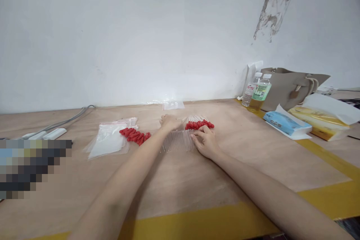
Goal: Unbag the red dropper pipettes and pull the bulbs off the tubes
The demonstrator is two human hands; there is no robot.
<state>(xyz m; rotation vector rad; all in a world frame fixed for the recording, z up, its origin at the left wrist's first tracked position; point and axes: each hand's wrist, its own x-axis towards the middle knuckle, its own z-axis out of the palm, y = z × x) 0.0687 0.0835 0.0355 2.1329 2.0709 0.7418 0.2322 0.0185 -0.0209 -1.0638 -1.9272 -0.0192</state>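
Note:
A row of thin clear tubes [177,142] lies side by side on the wooden table. At the far side of this row is my left hand [169,122], its fingers curled; whatever it grips is hidden. My right hand [206,142] is at the row's right end, thumb and forefinger pinching at a clear tube. Just behind it lies a fan of pale, thin tubes with red ends [199,123]. Left of my left forearm sits a pile of loose red caps [136,136], partly on clear zip bags [108,142].
A small clear bag [173,105] lies by the wall. Two bottles [260,92], a grey handbag [287,88], a blue tissue pack [287,123] and a yellow tissue pack [320,123] stand at right. A grey cable [73,117] and white plugs [54,134] are at left.

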